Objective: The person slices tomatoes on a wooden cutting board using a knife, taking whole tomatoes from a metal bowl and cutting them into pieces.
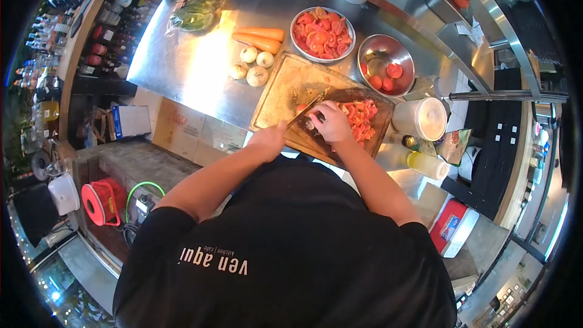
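Observation:
My left hand is wrapped round the handle of a kitchen knife. Its blade slants up across the wooden cutting board. Close beside the blade is my right hand, its fingers bent inward and pressed together; what they hold, if anything, is hidden. A small red tomato piece lies on the far side of the blade. To the right of my right hand, chopped tomato is heaped on the dark, wet part of the board.
Behind the board stand a bowl of cut tomatoes and a steel bowl with several tomato pieces. Carrots, peeled onions and bagged greens lie left. A lidded tub and a bottle stand right.

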{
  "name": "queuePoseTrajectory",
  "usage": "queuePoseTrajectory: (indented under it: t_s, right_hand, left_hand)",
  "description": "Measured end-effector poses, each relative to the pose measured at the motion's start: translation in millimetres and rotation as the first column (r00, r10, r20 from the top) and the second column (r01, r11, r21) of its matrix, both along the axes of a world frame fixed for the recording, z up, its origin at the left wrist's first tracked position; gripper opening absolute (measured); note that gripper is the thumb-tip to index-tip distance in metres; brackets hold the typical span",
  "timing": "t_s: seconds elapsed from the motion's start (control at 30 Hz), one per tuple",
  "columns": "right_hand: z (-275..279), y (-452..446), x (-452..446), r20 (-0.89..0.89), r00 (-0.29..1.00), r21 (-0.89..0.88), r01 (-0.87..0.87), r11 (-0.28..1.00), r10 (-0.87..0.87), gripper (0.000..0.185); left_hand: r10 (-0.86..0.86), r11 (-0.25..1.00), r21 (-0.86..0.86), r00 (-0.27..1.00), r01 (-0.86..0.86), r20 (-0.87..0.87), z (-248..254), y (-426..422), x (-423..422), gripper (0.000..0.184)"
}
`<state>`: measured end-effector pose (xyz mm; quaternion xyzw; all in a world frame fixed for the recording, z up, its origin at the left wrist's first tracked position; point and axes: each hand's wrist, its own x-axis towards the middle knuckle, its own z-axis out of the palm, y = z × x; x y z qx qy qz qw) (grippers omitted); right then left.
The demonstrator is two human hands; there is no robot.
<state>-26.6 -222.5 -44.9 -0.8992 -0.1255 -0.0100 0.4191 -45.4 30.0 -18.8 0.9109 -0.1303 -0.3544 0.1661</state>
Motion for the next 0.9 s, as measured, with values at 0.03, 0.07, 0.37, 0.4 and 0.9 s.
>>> queuePoseTrajectory:
  t_s: [0.03,0.07,0.37,0.4,0.9]
  right_hand:
    - [0.0,-4.1,-2.2,-0.015,0.999,0.006,0.032,0.999,-0.032,0.016]
    - [-5.6,-9.0,-4.6,-0.006,1.0,0.03,0.031,0.999,-0.03,0.016]
    - [-14.9,-15.5,-5.1,-0.102,0.993,-0.01,-0.064,0.998,0.063,0.023]
    - [-14.3,-12.3,-3.1,-0.104,0.992,-0.01,-0.07,0.998,0.068,0.023]
    - [-18.8,-1.9,14.6,0.099,0.995,-0.034,-0.028,0.999,0.031,0.021]
  left_hand:
    - [0.03,0.999,0.026,0.997,-0.028,-0.075,-0.2,16.5,-12.2,0.04]
    - [0.045,0.998,0.04,0.995,-0.042,-0.09,0.4,31.4,-24.2,0.04]
    - [0.065,0.992,-0.119,0.985,-0.046,0.16,-3.1,61.4,-22.5,0.033]
    - [0.074,0.989,-0.143,0.977,-0.046,0.2,-1.0,58.5,-18.3,0.031]
    - [-0.063,0.998,0.018,0.991,0.061,0.118,52.6,28.4,8.5,0.024]
